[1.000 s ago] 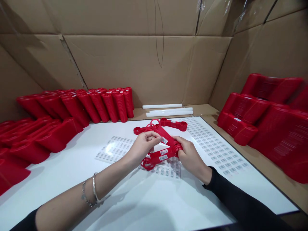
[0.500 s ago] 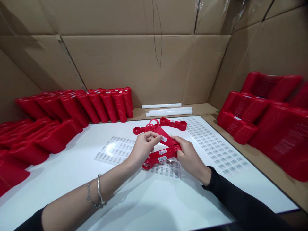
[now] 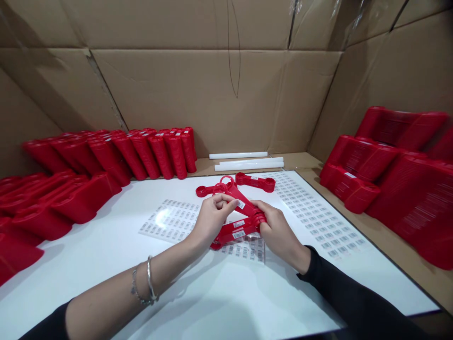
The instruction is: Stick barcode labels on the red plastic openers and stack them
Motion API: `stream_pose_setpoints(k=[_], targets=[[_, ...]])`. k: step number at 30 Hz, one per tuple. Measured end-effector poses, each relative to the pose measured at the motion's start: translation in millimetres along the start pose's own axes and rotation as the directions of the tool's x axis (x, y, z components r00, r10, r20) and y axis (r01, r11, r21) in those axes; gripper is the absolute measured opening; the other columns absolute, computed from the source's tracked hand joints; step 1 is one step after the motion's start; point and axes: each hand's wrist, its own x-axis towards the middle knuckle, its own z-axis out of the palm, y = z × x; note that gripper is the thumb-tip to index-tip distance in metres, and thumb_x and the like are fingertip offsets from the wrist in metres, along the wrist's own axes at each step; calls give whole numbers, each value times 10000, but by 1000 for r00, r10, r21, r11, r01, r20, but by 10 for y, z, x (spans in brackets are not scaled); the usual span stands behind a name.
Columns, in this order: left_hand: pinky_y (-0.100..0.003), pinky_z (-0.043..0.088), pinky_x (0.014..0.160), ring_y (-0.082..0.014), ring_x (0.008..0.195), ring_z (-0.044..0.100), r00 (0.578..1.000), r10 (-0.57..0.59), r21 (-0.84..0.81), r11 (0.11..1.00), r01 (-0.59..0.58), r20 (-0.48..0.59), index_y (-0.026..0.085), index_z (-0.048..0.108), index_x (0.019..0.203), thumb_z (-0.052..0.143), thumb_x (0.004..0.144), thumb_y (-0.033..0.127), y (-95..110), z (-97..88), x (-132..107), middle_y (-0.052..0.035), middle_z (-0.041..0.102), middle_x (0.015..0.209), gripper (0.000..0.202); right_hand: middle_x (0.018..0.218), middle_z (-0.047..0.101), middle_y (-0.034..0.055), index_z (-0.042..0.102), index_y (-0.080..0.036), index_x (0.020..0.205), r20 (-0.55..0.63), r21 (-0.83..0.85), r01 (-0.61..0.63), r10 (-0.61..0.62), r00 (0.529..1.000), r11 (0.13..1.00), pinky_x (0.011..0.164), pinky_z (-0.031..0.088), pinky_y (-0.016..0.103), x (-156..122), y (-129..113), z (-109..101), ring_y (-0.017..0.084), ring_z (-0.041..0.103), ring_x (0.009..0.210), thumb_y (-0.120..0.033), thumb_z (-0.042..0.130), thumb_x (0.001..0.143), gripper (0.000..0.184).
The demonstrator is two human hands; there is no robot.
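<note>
- I have my right hand closed around the overlapping ends of several red, bone-shaped plastic pieces, fanned above the white tabletop.
- My left hand has fingers narrowed at a white rectangular barcode label on the upper piece; I can't tell whether they grip it.
- Beneath, I see a printed white barcode sheet.

Fanned red plastic strips, ring-ended, overlapped at their right ends above the desk, nearer its far edge. White barcode labels showed: two on lower strips, one against the upper.
</note>
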Motion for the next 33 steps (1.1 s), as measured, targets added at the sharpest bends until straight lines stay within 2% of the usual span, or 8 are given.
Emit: stream_pose_setpoints(k=[8, 12, 15, 17, 19, 21, 26, 33], targets=[[-226, 295, 503, -100, 477, 379, 965, 261, 326, 913, -244, -8, 185, 521, 753, 539, 824, 332, -64, 31, -38, 78, 379, 497, 164, 1131, 626, 62, 582, -177, 1124, 5, -4, 10, -10, 1000, 1000, 909, 439, 339, 0, 1, -1, 198, 565, 1036, 16, 350, 589, 614], [-237, 297, 513, -111, 482, 416, 927, 373, 547, 766, -337, 50, 184, 523, 808, 524, 850, 370, -133, -2, -9, 65, 431, 516, 190, 1136, 623, 60, 577, -183, 1132, 21, 1, 15, -15, 1000, 1000, 882, 455, 330, -2, 22, 2, 193, 570, 1024, 19, 351, 600, 612], [-263, 328, 557, -145, 567, 469, 848, 509, 714, 537, -450, 151, 181, 545, 787, 503, 866, 405, -129, -71, 31, 7, 532, 603, 242, 1103, 634, 56, 582, -188, 1113, 46, 18, 21, -22, 999, 1000, 840, 471, 314, -9, 22, 6, 188, 583, 986, 17, 358, 617, 582], [-305, 369, 643, -194, 708, 504, 767, 609, 775, 380, -505, 202, 178, 555, 802, 508, 861, 417, -107, -122, 64, -55, 599, 760, 251, 1100, 634, 55, 577, -189, 1118, 58, 34, 29, -30, 998, 999, 830, 473, 306, -16, 9, 9, 186, 585, 980, 16, 360, 622, 578], [-370, 383, 750, -255, 875, 492, 699, 689, 813, 288, -505, 190, 169, 557, 894, 538, 835, 438, -86, -168, 99, -111, 599, 952, 276, 1110, 628, 58, 566, -185, 1134, 64, 43, 36, -39, 997, 998, 837, 471, 304, -25, -13, 12, 186, 581, 990, 16, 359, 624, 586], [-420, 375, 811, -293, 977, 453, 679, 721, 837, 281, -469, 139, 158, 534, 995, 553, 820, 446, -80, -203, 133, -140, 558, 1064, 337, 1110, 627, 58, 563, -185, 1135, 63, 49, 49, -53, 997, 998, 850, 468, 305, -34, -37, 17, 188, 578, 1001, 18, 355, 618, 593], [-408, 407, 828, -253, 957, 439, 742, 663, 782, 410, -470, 98, 166, 487, 1054, 448, 891, 328, -131, -214, 163, -115, 505, 1055, 233, 1106, 631, 52, 577, -189, 1109, 65, 57, 58, -62, 996, 997, 883, 454, 315, -51, -55, 45, 191, 573, 1025, 20, 344, 587, 608], [-448, 399, 893, -280, 1044, 404, 722, 676, 729, 418, -542, 149, 180, 425, 1147, 578, 813, 414, -171, -178, 134, -127, 441, 1146, 435, 1082, 637, 51, 584, -188, 1102, 49, 26, 45, -46, 998, 999, 863, 458, 316, -37, -7, 29, 191, 579, 998, 20, 342, 578, 613]])
